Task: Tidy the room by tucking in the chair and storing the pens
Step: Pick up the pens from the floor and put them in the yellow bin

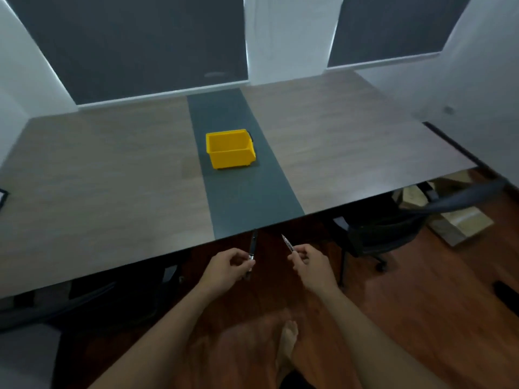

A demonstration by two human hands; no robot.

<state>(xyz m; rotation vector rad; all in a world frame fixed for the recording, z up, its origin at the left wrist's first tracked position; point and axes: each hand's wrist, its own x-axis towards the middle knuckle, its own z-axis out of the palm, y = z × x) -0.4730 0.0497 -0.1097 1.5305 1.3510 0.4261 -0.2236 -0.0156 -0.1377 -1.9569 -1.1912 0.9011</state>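
Both hands [229,266] [310,263] grip pens [253,245] [287,242]; markings unreadable.

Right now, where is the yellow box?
The yellow box sits on the dark strip running down the middle of the table, far ahead of both hands, each holding a pen.

One wide-angle view only, worn on the person's head, looking forward and steeply down from just before the near edge of the table [112,192]. The tabletop fills the middle of the frame, walls bend across the top, and the floor [421,304] lies lower right.
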